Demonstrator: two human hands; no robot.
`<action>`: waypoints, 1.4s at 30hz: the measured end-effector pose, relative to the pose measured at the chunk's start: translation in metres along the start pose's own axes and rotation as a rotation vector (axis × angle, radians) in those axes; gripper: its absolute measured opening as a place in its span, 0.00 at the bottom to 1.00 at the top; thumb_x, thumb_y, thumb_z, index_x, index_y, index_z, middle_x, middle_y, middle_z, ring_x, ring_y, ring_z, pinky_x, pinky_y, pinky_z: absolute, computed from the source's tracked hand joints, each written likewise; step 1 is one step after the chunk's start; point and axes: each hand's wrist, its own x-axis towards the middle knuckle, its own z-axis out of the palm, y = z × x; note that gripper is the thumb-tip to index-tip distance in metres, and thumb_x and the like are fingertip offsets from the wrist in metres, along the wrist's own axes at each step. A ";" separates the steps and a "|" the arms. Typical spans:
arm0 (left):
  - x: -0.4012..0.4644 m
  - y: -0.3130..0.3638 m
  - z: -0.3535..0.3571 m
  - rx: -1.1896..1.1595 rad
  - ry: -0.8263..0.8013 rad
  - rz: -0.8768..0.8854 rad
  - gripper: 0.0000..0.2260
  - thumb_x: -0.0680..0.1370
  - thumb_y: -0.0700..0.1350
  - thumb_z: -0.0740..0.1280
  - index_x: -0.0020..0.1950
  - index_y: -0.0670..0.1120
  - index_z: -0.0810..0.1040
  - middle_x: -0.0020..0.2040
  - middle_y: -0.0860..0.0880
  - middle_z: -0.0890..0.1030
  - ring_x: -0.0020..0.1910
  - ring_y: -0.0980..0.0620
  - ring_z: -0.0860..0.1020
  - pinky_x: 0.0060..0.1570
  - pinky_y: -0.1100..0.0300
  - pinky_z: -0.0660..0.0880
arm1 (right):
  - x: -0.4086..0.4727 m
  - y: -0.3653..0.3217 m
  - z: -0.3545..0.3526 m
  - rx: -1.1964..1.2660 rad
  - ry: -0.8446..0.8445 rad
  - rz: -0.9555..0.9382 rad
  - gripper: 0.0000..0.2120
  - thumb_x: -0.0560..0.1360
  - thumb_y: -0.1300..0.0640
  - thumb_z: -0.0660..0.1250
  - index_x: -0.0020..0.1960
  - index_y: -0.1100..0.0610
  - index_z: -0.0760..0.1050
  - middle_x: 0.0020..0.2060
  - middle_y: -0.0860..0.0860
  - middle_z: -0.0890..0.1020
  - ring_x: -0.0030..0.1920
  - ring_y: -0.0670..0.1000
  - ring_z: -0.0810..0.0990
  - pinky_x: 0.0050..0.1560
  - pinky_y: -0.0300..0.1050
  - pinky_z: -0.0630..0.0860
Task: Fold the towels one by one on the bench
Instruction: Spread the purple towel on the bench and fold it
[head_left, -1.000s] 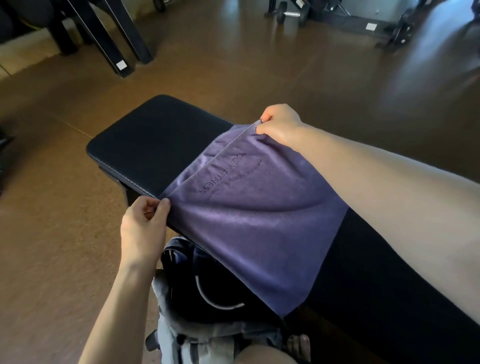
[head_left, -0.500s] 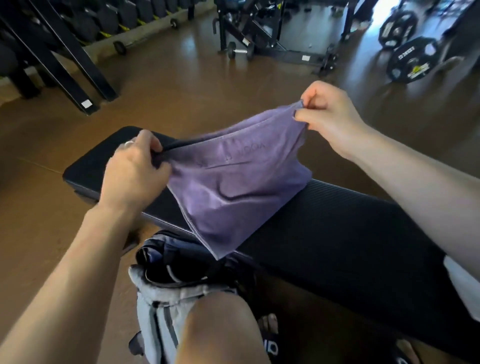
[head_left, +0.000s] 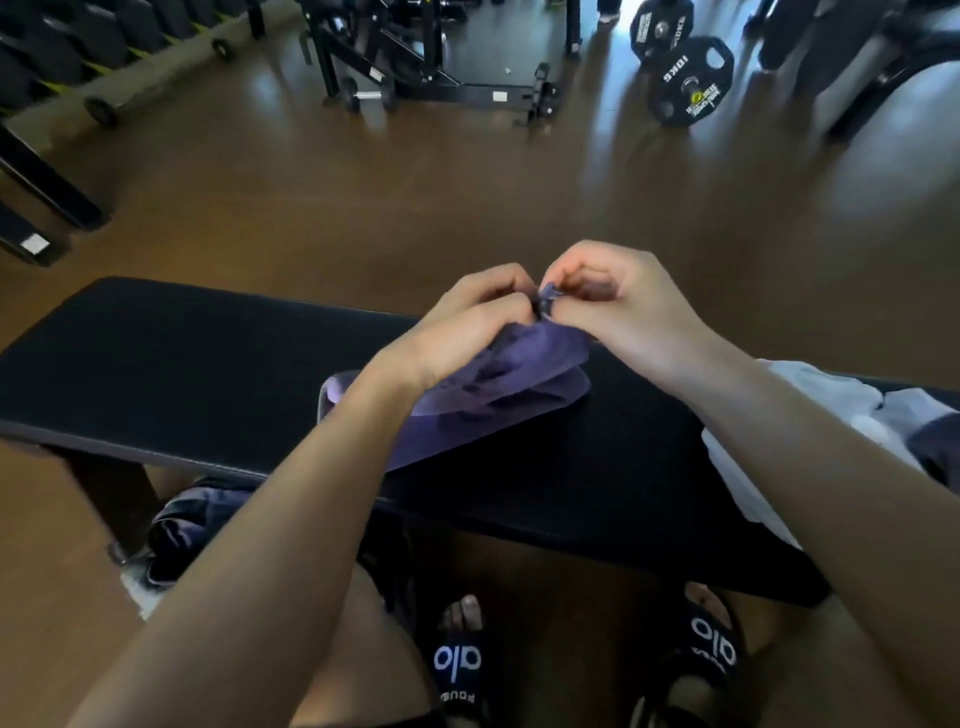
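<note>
Left hand (head_left: 467, 322) and right hand (head_left: 613, 301) — knuckles meeting, fingers (head_left: 566, 275) curled, pinching, forearms converging

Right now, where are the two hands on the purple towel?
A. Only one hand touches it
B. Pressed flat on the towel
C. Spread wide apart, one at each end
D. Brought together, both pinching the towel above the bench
D: the left hand and right hand meet, both pinching the purple towel bunched over the bench.
</note>
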 end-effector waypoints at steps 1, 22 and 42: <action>0.002 -0.005 0.004 -0.020 0.038 0.025 0.05 0.72 0.41 0.64 0.45 0.40 0.74 0.42 0.47 0.74 0.43 0.52 0.72 0.48 0.54 0.67 | -0.001 0.003 -0.002 0.001 0.001 0.003 0.08 0.72 0.73 0.69 0.45 0.62 0.79 0.42 0.58 0.85 0.42 0.46 0.82 0.46 0.35 0.75; 0.016 -0.009 0.022 0.017 0.182 0.215 0.06 0.75 0.28 0.63 0.47 0.37 0.76 0.43 0.52 0.79 0.42 0.56 0.78 0.43 0.63 0.74 | -0.006 0.017 -0.032 -0.065 -0.059 0.059 0.07 0.75 0.67 0.71 0.47 0.57 0.82 0.48 0.51 0.85 0.51 0.49 0.84 0.56 0.45 0.78; -0.002 -0.007 0.008 0.298 0.087 0.377 0.03 0.78 0.38 0.68 0.45 0.40 0.79 0.44 0.45 0.79 0.44 0.50 0.78 0.46 0.58 0.74 | 0.000 0.008 -0.017 0.015 -0.030 0.053 0.06 0.74 0.68 0.70 0.47 0.60 0.82 0.43 0.55 0.86 0.49 0.56 0.85 0.55 0.51 0.80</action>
